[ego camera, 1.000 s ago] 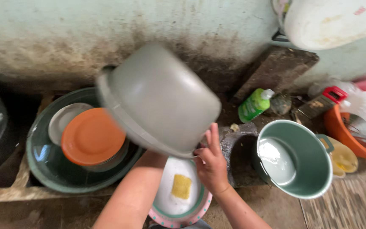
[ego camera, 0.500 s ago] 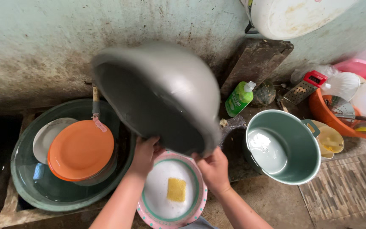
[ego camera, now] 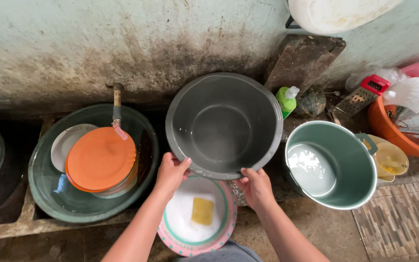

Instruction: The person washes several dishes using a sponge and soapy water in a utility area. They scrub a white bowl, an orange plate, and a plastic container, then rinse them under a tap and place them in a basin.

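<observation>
Grey plastic basin (ego camera: pixel 224 125): mouth up, inside wet and empty; gripped at its near rim by left hand (ego camera: pixel 169 173) and right hand (ego camera: pixel 257 187), fingers curled over the edge. Half a second ago it was tilted with mouth toward the person; now level. Below the hands: soapy plate (ego camera: pixel 197 216) with yellow sponge (ego camera: pixel 202 211). Left of them, orange plates (ego camera: pixel 101 158) in a green tub (ego camera: pixel 144 127), unwashed by appearance. Right, green bucket (ego camera: pixel 333 165).
</observation>
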